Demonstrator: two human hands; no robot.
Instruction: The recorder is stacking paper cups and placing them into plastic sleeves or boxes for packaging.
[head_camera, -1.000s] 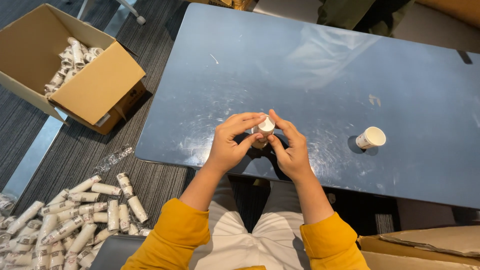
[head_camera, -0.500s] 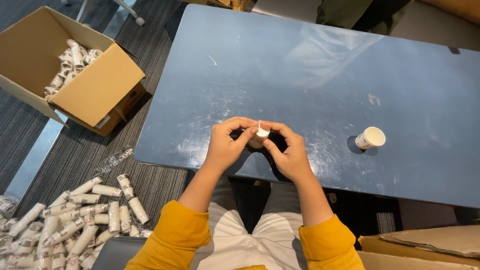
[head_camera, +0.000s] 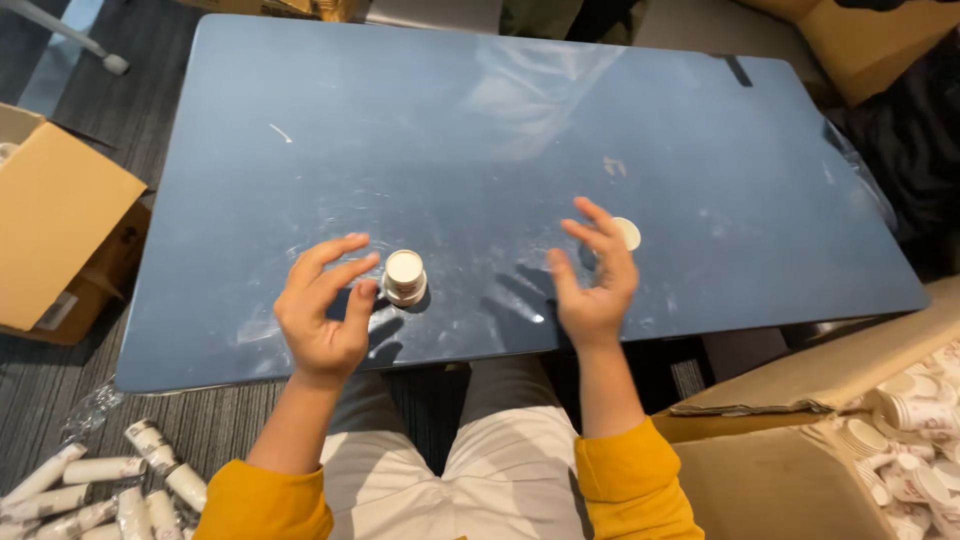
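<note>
Hovering above the dark blue rectangular bench (head_camera: 480, 120), your left hand (head_camera: 322, 315) and right hand (head_camera: 593, 275) hold nothing, and the fingers of both are spread apart. A short stack of small white paper cups (head_camera: 405, 277) stands upright on the bench between them, just beside your left fingers (head_camera: 345, 272). Part of a single white paper cup (head_camera: 629, 233) shows behind your right hand. Sleeved rolls of white cups (head_camera: 110, 485) lie on the floor at lower left.
</note>
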